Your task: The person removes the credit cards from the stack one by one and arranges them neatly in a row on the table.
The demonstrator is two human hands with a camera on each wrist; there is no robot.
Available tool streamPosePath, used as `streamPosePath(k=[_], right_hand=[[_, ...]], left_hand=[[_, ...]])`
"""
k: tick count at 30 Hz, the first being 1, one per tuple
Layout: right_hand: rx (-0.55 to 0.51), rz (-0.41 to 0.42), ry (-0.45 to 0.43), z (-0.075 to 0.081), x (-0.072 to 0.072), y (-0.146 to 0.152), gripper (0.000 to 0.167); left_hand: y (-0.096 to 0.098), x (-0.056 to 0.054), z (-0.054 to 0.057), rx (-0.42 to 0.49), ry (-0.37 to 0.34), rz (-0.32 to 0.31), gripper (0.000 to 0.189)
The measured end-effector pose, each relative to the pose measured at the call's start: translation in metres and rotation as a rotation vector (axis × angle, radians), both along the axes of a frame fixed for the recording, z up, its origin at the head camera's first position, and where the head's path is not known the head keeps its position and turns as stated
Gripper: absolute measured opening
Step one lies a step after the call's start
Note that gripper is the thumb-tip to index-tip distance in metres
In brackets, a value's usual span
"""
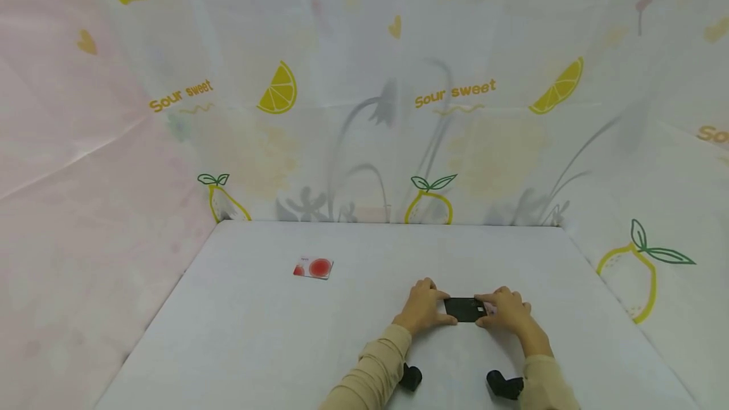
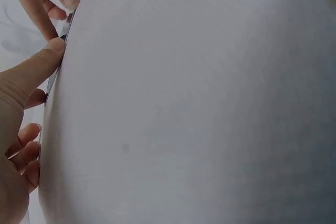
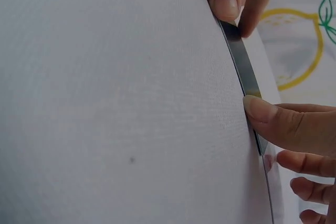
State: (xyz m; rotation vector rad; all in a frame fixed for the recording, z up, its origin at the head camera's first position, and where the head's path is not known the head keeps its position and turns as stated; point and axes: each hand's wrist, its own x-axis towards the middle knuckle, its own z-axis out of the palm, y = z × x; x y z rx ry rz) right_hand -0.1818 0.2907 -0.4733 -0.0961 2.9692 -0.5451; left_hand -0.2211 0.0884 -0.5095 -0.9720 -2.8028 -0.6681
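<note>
A black card (image 1: pixel 462 310) with a small pale square near its right end lies flat at or very near the white tabletop. My left hand (image 1: pixel 423 307) holds its left end between thumb and forefinger. At the right end, my right hand (image 1: pixel 509 310) pinches it likewise. The right wrist view shows the dark card (image 3: pixel 242 59) nearly edge-on, spanning both hands. A pinkish patch (image 1: pixel 491 309) peeks out under the right hand; what it belongs to is mostly hidden. Farther left lies a white card with red round prints (image 1: pixel 320 267).
The white table (image 1: pixel 245 334) meets a printed lemon backdrop (image 1: pixel 353 144) along its back and sides. Two black rounded pieces (image 1: pixel 411 377) (image 1: pixel 504 386) show beside the beige sleeves (image 1: pixel 373 366).
</note>
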Motion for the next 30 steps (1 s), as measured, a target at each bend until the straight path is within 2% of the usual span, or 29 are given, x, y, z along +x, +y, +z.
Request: streamPosePath(k=[5,9,12,19,26,30], right_hand=[[-0.003,0.001,0.002,0.0,-0.004,-0.001,0.05],[-0.027,-0.043,0.028,0.003,-0.002,-0.003,0.048],[-0.065,-0.082,0.035,0.004,0.0,-0.003,0.044],[-0.179,-0.1,0.014,-0.001,0.001,-0.008,0.037],[-0.103,-0.213,0.03,0.001,0.004,-0.012,0.037],[-0.147,-0.235,0.033,-0.001,0.005,-0.013,0.034]], left_hand=[[0.002,-0.002,-0.001,-0.014,-0.029,0.004,0.049],[0.003,-0.003,0.0,0.006,-0.047,0.009,0.047],[0.003,-0.003,0.001,0.018,-0.053,0.011,0.046],[0.001,-0.003,0.0,-0.007,-0.043,0.015,0.046],[0.0,-0.002,0.0,0.005,-0.041,-0.003,0.046],[0.0,-0.003,-0.001,0.01,-0.034,-0.003,0.047]])
